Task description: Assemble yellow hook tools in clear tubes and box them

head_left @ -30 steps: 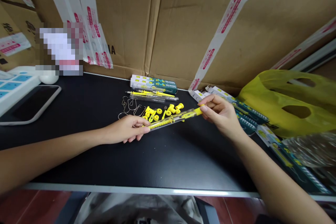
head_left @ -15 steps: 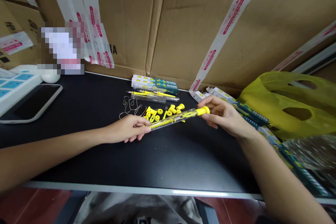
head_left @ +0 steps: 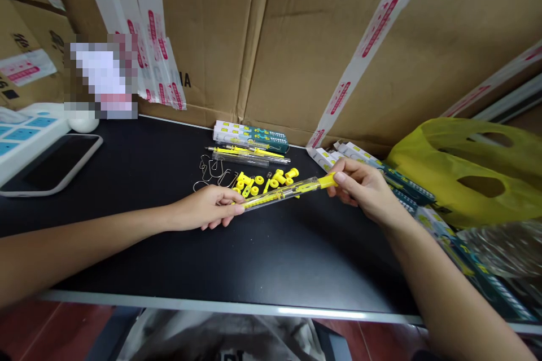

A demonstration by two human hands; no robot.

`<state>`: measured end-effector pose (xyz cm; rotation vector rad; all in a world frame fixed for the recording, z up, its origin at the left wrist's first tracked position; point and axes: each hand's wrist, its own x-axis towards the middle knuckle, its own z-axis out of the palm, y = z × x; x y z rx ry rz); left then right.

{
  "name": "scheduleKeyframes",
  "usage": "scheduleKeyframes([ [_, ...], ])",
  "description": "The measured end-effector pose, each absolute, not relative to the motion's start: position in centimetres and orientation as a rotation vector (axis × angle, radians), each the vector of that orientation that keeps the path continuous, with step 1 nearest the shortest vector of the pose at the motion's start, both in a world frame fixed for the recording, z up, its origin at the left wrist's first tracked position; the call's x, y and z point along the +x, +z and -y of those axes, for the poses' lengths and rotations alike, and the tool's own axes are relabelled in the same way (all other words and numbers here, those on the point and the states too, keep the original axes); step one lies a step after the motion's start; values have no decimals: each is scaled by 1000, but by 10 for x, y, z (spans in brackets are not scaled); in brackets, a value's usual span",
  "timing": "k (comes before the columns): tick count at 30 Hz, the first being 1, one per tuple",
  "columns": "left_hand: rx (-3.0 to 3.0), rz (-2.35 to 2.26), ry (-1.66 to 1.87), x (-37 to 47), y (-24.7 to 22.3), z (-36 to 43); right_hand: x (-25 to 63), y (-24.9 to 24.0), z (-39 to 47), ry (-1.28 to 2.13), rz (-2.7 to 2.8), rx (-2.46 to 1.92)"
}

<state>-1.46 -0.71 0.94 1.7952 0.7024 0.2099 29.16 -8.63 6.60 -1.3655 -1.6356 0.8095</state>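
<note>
Between my hands is a tubular spring scale (head_left: 282, 194), a clear tube with yellow parts and a metal spring inside, tilted up to the right. My left hand (head_left: 215, 210) pinches its lower left end. At the other end, my right hand (head_left: 359, 185) grips the yellow cap (head_left: 326, 180) with thumb and fingers, covering part of it. Just behind the tube lie several loose yellow plastic pieces (head_left: 277, 176). Bent wire hooks (head_left: 210, 168) rest near my left hand. Farther back are clear tubes and yellow inner rods (head_left: 249, 152).
A printed box (head_left: 249, 134) stands at the back against cardboard (head_left: 203, 28). More boxes (head_left: 402, 183) line the right side beside a yellow plastic bag (head_left: 432, 152). A phone (head_left: 55, 163) and a white power strip (head_left: 25, 130) are at left. The table's front edge (head_left: 237, 306) runs below.
My right hand has shifted its hold on the yellow cap, with the thumb now over its end. My left hand stays on the tube's lower end. The view has moved slightly.
</note>
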Motion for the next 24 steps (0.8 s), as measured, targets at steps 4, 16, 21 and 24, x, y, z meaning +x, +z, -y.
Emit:
scheduleKeyframes([
  [4,1814,-707,202,-15,11,8,285,68,89,634,1720,-1443],
  [16,1831,-744,184,-14,12,11,280,59,91,427,1772,-1641],
  [21,1837,-735,187,-14,12,11,277,59,92,410,1785,-1637],
  [24,1828,-729,198,-14,12,11,277,64,92,495,1787,-1562],
])
